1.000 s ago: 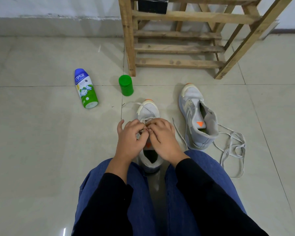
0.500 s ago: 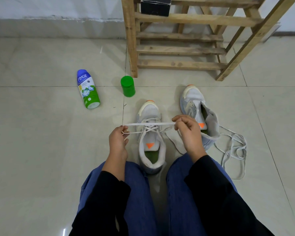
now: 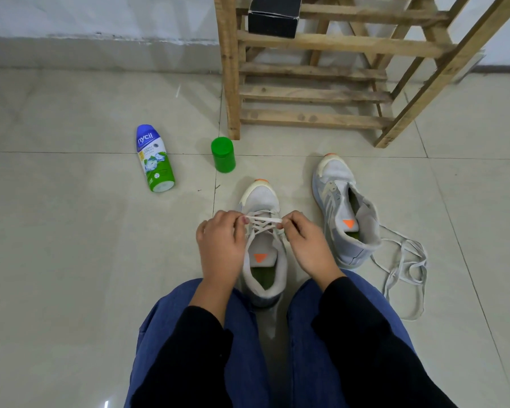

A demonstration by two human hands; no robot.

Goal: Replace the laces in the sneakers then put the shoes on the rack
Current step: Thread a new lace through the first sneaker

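Note:
A grey-white sneaker [image 3: 262, 201] stands on the tiled floor between my knees, toe pointing away, partly threaded with a white lace [image 3: 262, 219]. My left hand [image 3: 223, 245] pinches the lace at the shoe's left side. My right hand [image 3: 305, 242] pinches it at the right side, so a short stretch runs taut across the eyelets. A second sneaker [image 3: 340, 210] without a lace lies tilted to the right. A loose grey lace [image 3: 407, 269] is heaped on the floor beside it. The wooden shoe rack [image 3: 315, 92] stands beyond both shoes.
A blue-and-green powder bottle [image 3: 154, 159] lies on its side at the left. A green cap [image 3: 223, 154] stands near the rack's left leg. A black box [image 3: 273, 14] sits on an upper rack shelf. A wall runs behind.
One second ago both hands were bunched over the eyelets. They then pulled the lace wide apart, and now have come back close to the shoe's sides, still holding it.

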